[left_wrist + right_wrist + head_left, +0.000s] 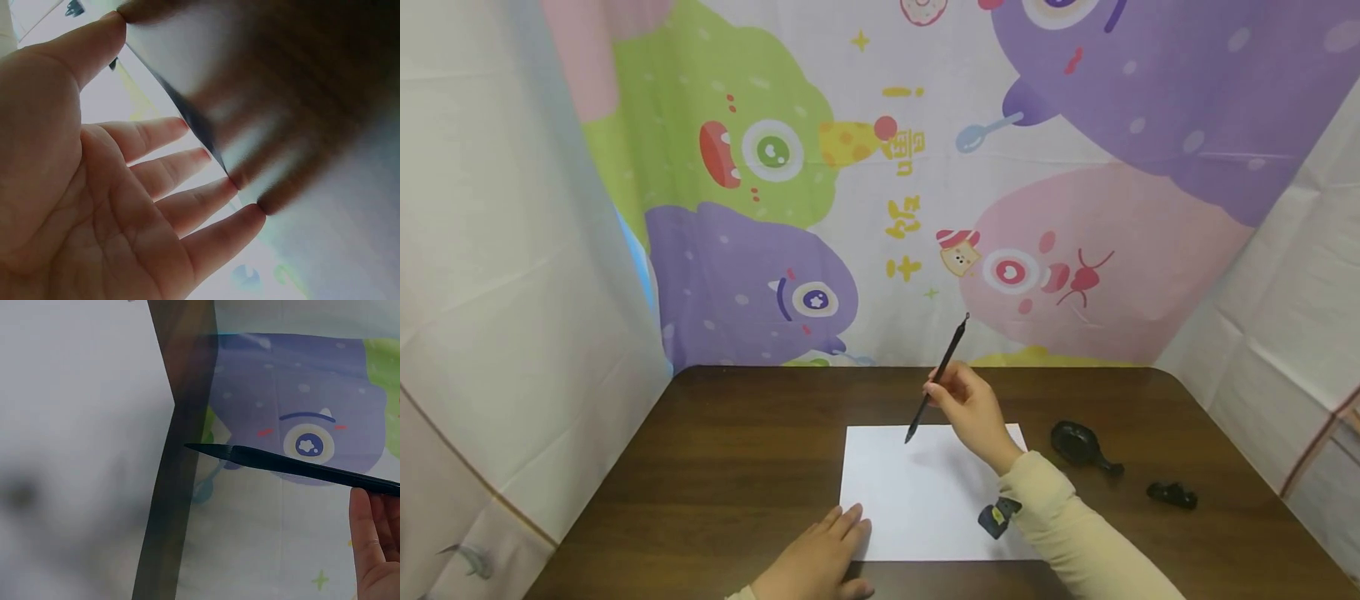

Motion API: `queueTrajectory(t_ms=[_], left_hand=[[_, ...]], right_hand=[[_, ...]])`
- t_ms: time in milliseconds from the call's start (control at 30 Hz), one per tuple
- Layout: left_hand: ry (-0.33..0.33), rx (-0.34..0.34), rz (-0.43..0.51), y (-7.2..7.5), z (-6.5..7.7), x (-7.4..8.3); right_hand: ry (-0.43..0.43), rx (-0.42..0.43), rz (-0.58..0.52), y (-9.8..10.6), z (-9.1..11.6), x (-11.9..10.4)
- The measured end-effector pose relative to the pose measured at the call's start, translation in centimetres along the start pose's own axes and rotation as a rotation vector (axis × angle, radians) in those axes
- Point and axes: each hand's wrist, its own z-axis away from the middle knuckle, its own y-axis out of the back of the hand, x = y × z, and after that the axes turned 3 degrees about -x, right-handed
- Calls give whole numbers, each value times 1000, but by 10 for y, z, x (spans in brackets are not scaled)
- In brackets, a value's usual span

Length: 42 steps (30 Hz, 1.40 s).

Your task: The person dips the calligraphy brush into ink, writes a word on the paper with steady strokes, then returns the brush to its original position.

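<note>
A black writing brush (942, 367) is pinched in the fingers of my right hand (973, 412), slanting with its dark tip down over the far part of a white sheet of paper (917, 500). In the right wrist view the brush (287, 465) shows its pointed tip above the paper's edge. My left hand (820, 550) lies with fingers extended at the paper's left near corner, fingertips on the sheet. The left wrist view shows the palm side of that hand (119, 206), fingers spread and straight with nothing in them.
On the brown table (737, 467), right of the paper, sit a dark flask-shaped inkstone-like object (1078, 444) and a small black carved piece (1172, 495). A black wrist device (996, 517) hangs under the right sleeve. A printed cartoon curtain (865, 208) rises behind the table.
</note>
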Motion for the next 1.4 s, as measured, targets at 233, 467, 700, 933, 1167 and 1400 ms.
queueTrajectory(t_ms=[233,467,700,933,1167,1400], left_hand=[[1,-4,11,1,1,1],[10,-17,25,2,1,2],[29,-63,60,3,-2,1],[18,-27,44,1,-1,2],[22,-23,40,2,0,2],[17,-22,52,3,0,3]], right_hand=[[-8,-17,6,-14,1,-1],[1,-34,17,-28,0,8],[-13,-18,73,-40,4,11],[21,11,106,-49,6,19],[19,28,141,-54,7,23],[17,15,153,-57,7,22]])
